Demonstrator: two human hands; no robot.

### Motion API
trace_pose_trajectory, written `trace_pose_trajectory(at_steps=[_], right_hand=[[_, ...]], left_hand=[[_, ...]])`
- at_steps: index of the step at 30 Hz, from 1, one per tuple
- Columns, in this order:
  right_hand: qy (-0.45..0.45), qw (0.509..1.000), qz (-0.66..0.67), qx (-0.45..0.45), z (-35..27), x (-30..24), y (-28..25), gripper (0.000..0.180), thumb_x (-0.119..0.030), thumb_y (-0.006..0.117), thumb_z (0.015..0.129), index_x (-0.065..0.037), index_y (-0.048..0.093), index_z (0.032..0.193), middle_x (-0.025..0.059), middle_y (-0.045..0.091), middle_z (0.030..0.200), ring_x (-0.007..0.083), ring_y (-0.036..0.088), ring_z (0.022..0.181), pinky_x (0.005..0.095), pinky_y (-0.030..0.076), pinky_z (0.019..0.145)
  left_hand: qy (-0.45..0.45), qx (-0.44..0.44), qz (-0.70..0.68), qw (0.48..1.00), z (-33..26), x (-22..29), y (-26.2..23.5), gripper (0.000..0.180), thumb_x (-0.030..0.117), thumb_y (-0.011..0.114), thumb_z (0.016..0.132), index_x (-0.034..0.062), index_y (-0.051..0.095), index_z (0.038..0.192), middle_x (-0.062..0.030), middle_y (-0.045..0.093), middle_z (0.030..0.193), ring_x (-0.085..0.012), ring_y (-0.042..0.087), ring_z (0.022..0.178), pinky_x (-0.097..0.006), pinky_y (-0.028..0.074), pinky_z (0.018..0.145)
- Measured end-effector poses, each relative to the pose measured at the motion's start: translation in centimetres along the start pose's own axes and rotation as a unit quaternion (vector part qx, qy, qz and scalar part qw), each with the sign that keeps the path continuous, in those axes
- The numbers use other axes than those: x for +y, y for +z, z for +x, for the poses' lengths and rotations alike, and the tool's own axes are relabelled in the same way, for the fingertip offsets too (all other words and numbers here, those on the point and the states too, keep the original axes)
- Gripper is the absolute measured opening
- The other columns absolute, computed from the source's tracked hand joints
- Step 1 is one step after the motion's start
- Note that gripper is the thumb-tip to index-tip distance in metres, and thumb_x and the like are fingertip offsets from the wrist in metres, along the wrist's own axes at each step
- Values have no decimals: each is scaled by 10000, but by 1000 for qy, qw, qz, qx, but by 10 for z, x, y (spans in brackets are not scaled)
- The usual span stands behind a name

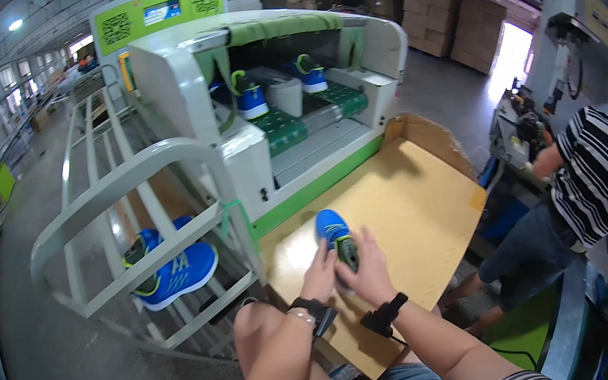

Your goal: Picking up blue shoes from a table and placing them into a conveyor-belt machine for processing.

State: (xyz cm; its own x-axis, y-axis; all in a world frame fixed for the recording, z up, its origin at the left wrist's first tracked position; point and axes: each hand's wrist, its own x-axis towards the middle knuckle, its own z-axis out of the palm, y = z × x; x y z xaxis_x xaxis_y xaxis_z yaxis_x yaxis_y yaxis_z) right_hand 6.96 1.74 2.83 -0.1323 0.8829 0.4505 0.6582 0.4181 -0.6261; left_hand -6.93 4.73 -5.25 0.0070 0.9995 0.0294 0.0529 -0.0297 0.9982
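A blue sports shoe [332, 225] with a dark opening and yellow-green trim lies on the tan board in front of me, its toe pointing away. My left hand [319, 275] grips its left side near the heel. From the right, my right hand [368, 268] holds it, the fingers along the collar. Parts of the heel and sides are hidden by my hands. Both wrists wear black bands.
The tan board [407, 206] has a raised cardboard edge. Beyond it, a white-and-green conveyor machine [330, 157] carries two blue shoes [251, 98]. At left, a metal rack [118, 193] holds blue shoes [180, 276]. A person in a striped shirt [599, 164] stands at right.
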Motion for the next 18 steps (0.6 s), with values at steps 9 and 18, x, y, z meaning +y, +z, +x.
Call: trace_pose_trajectory(at_steps=[9, 18], right_hand=[[163, 965, 200, -55, -13, 24, 23, 880, -157, 656, 873, 88, 151, 1550, 330, 347, 1525, 390, 396, 1421, 390, 358, 1148], [134, 977, 161, -20, -16, 38, 29, 848, -144, 670, 844, 84, 225, 1530, 322, 407, 1452, 434, 419, 1363, 441, 349, 1147]], left_hand=[[-18, -38, 222, 974, -20, 35, -14, 596, 319, 501, 1022, 74, 336, 1540, -251, 605, 1322, -424, 596, 1191, -459, 458, 1044], [31, -37, 271, 961, -21, 28, -11, 596, 312, 492, 1023, 65, 333, 1541, -258, 638, 1253, -424, 622, 1135, -467, 478, 1001]])
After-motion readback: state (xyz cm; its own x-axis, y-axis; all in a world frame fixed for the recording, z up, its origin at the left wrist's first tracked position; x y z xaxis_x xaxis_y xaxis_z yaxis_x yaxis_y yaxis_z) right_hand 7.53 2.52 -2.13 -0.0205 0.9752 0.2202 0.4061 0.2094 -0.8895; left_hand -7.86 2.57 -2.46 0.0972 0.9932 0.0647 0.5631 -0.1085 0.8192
